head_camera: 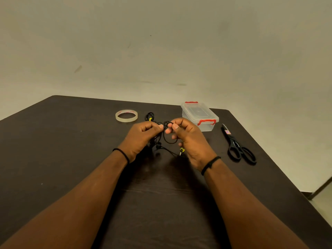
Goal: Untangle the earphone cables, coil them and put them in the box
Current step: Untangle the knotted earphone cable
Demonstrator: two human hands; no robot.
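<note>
Both forearms reached forward over the dark desk (71,159). Left hand (143,137) and right hand (188,139) were raised just above it, each pinching the tangled black earphone cables (168,139) between them. One lidded clear box (199,115) stood behind the right hand, near the far edge. One pair of scissors (237,146) lay right; one tape roll (126,115) left.

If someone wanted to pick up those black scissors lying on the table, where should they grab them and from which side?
Probably at the two handle loops, coming from the near side. The scissors lie flat and closed on the table, loops toward the person, blades pointing away toward the far edge. The right hand is nearer, but it now pinches the earphone cables.
</note>
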